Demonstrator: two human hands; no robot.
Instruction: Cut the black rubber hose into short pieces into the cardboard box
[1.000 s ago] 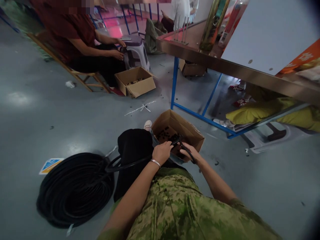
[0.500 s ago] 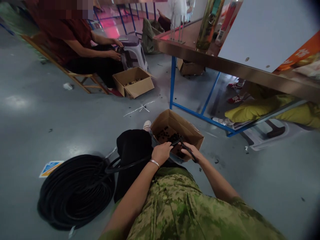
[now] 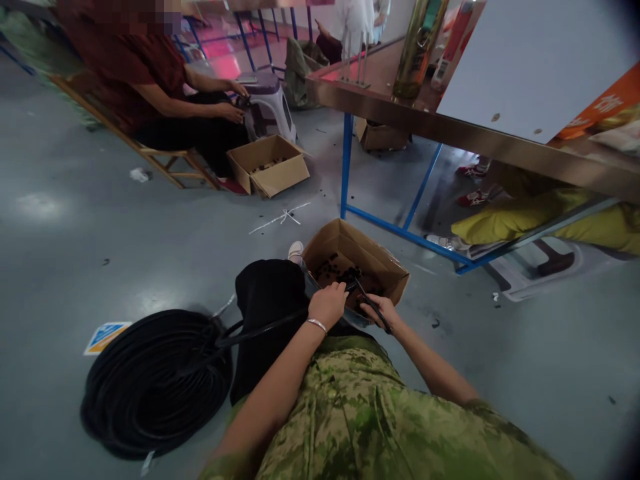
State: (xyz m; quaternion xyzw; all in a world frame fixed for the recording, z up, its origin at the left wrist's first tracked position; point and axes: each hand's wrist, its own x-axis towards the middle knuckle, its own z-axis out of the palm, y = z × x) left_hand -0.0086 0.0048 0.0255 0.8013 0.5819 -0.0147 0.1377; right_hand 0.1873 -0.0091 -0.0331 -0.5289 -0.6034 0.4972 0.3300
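Observation:
My left hand [image 3: 327, 303] is closed around a thin black hose [image 3: 265, 325] that runs back to a big black coil [image 3: 155, 383] on the floor at my left. My right hand [image 3: 383, 310] grips black-handled scissors [image 3: 370, 303], the blades at the hose end. Both hands hover over the near edge of an open cardboard box [image 3: 373, 257] holding several small black cut pieces [image 3: 333, 270]. My black-trousered knee [image 3: 267, 293] lies under the left hand.
A second person in a red top [image 3: 150, 67] sits on a wooden chair at the far left beside another cardboard box [image 3: 270, 163] and a plastic stool [image 3: 267, 100]. A blue-legged metal table [image 3: 450, 133] stands to the right, yellow bags [image 3: 525, 223] beneath it.
Both hands have shifted slightly forward over the box; the scissors stay at the hose end. The view has drifted a little.

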